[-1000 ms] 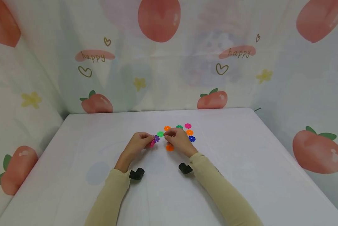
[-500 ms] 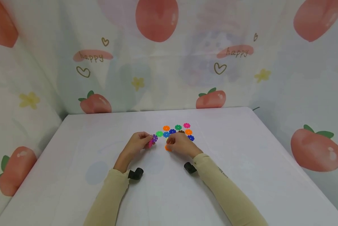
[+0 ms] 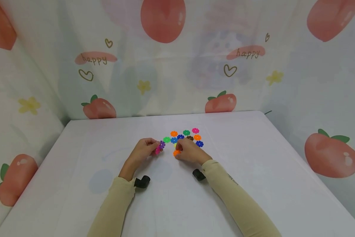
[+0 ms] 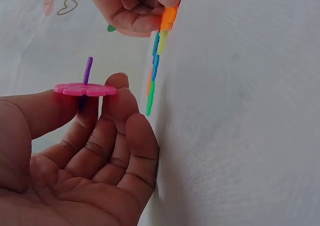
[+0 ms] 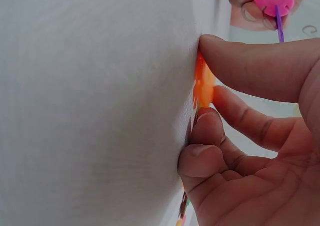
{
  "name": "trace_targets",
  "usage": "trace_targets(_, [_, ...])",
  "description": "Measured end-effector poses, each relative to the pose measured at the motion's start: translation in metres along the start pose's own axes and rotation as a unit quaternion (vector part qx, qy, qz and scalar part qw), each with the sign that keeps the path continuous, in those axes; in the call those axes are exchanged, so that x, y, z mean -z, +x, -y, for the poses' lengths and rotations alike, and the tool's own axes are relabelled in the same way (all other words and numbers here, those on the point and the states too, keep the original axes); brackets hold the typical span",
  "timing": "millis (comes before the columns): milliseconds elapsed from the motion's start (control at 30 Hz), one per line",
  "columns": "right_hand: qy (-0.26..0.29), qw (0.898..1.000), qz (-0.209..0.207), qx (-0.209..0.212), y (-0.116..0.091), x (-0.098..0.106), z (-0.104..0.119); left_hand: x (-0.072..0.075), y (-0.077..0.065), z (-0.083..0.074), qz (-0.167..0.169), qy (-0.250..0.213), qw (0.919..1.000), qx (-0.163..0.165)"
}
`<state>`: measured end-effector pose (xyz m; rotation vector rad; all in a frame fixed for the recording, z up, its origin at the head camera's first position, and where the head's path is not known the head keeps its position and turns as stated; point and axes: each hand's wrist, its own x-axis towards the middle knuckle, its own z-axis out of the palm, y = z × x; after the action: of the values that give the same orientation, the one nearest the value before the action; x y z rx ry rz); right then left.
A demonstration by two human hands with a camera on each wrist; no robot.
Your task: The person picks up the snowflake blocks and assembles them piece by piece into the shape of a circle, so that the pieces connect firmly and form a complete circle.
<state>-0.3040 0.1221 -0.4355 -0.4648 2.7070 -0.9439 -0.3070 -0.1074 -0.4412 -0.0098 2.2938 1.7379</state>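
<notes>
My left hand (image 3: 141,153) pinches a pink slotted snowflake disc (image 4: 85,89) between thumb and fingers, raised off the table. A purple snowflake disc (image 4: 88,70) is slotted crosswise into it, seen edge-on in the left wrist view. Low at the tabletop, my right hand (image 3: 192,151) has its thumb and fingertips around an orange snowflake disc (image 5: 204,85), the nearest of the group. Just behind it a yellow disc (image 3: 175,145) shows only a sliver, mostly covered by the right fingers.
Several loose discs lie beyond the right hand, among them light green (image 3: 166,140), light blue (image 3: 174,140), brown (image 3: 190,138), pink (image 3: 195,130) and dark blue (image 3: 199,144). A printed cloth wall (image 3: 162,72) stands behind the white table (image 3: 162,204).
My right hand has moved from beside the light green disc back toward me and right, onto the near orange disc. The left hand keeps its hold on the joined pink and purple discs.
</notes>
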Motion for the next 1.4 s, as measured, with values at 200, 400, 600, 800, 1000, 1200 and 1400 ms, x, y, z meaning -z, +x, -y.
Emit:
trace_targets(200, [0.005, 1.000, -0.006, -0.012, -0.0009, -0.0012, 0.0003, -0.0006, 0.0003, 0.0010, 0.001, 0.004, 1.0000, -0.001])
trace_targets(400, [0.018, 1.000, -0.026, 0.000, -0.0007, -0.0013, -0.0012, -0.0009, 0.0015, 0.0021, 0.003, -0.004, 1.0000, -0.003])
trace_targets(600, [0.035, 0.998, -0.050, 0.011, -0.0001, -0.0013, -0.0048, -0.0001, 0.0010, 0.0028, 0.009, -0.011, 0.9999, -0.008])
trace_targets(800, [0.045, 0.998, -0.052, 0.012, 0.0005, -0.0008, -0.0046, 0.0015, -0.0007, 0.0034, 0.016, -0.014, 0.9998, -0.003])
trace_targets(1000, [0.045, 0.997, -0.055, 0.024, 0.0011, -0.0006, -0.0044, 0.0014, 0.0002, 0.0041, 0.023, -0.020, 0.9995, -0.003])
trace_targets(1200, [0.061, 0.995, -0.067, 0.031, 0.0017, -0.0012, -0.0033, 0.0013, -0.0005, 0.0040, 0.039, -0.016, 0.9991, -0.001])
trace_targets(1400, [0.134, 0.987, -0.084, 0.036, 0.0016, -0.0019, 0.0007, 0.0007, -0.0020, 0.0042, 0.059, -0.028, 0.9979, -0.006])
